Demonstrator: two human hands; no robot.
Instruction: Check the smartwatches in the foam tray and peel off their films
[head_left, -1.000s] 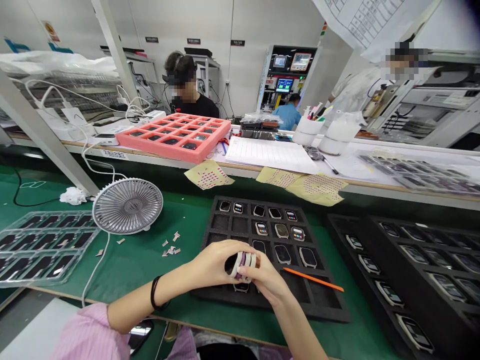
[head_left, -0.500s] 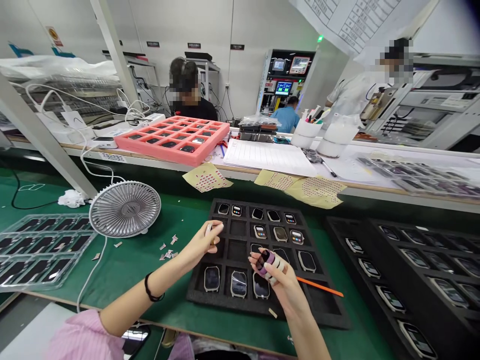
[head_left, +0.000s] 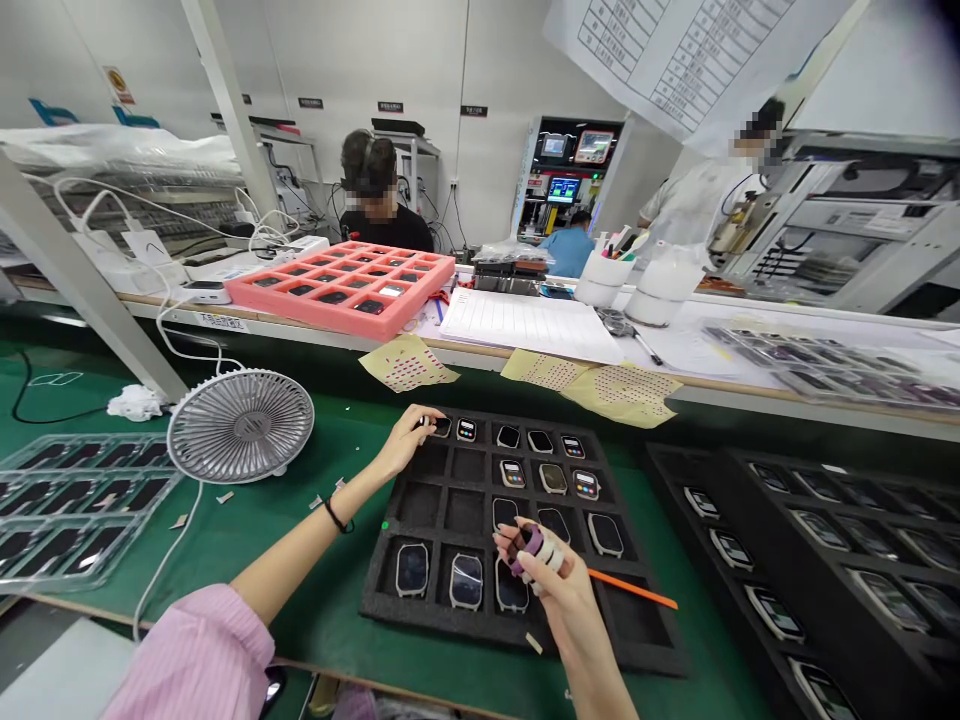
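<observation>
At the far left corner of a black foam tray (head_left: 517,625), my left hand (head_left: 405,440) pinches at the edge of a smartwatch (head_left: 440,428) in its slot. Its fingertips partly cover the watch. My right hand (head_left: 559,575), palm up over the tray, is curled around several small curved pieces, purple (head_left: 533,540) and whitish (head_left: 553,556); their kind is not clear. Square smartwatches lie in many slots, some with lit screens, such as this lit smartwatch (head_left: 512,473). Behind my right hand an orange stick (head_left: 637,590) lies across the tray.
A round grey fan (head_left: 240,425) stands left, beside a clear tray of dark parts (head_left: 90,500). More black foam trays (head_left: 795,580) lie right. On the shelf are a pink foam tray (head_left: 330,315), paper sheets (head_left: 529,325) and white pots (head_left: 664,285). Other people work beyond.
My left hand has moved forward to the far left watch slot, from above the tray's left side. My right hand stays over the tray with its pieces. The view has shifted slightly.
</observation>
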